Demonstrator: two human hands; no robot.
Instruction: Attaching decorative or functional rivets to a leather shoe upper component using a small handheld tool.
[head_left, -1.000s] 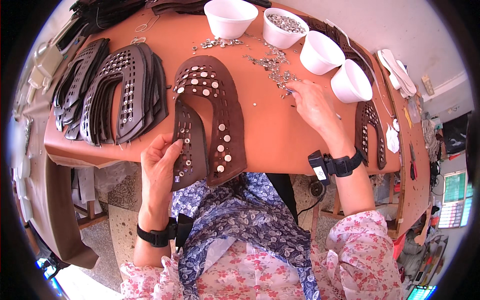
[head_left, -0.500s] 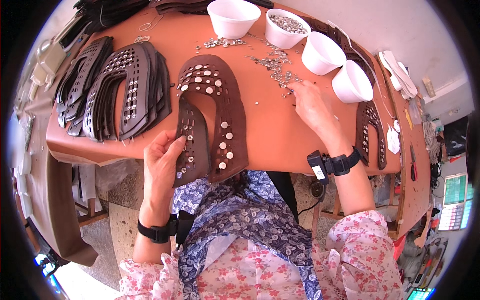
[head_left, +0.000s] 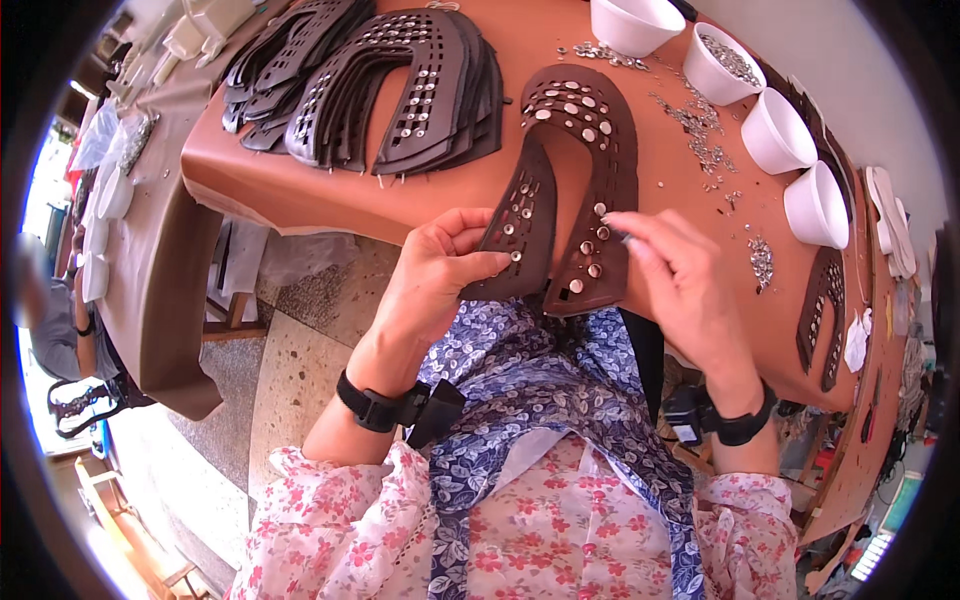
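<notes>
A dark brown U-shaped leather shoe upper (head_left: 622, 150), with rows of slots and round silver studs, lies at the table's near edge. My left hand (head_left: 430, 275) pinches its left leg between thumb and fingers near the lower end. My right hand (head_left: 685, 275) is at the right leg, thumb and fingertips closed together beside the studs there. Whatever they hold is too small to make out. Loose metal studs (head_left: 700, 135) are scattered on the table to the right of the upper, with a small pile of studs (head_left: 761, 265) nearer me.
Stacked leather uppers (head_left: 440, 110) lie to the left. A white bowl of studs (head_left: 715, 85) stands at the back right among other white bowls (head_left: 775, 140). Another studded upper (head_left: 822, 310) lies at the right edge. A seated person (head_left: 70, 310) is at far left.
My right hand has moved from the scattered studs to the upper's right leg. My left hand keeps its pinch on the left leg. The whole view has shifted as my head turned left.
</notes>
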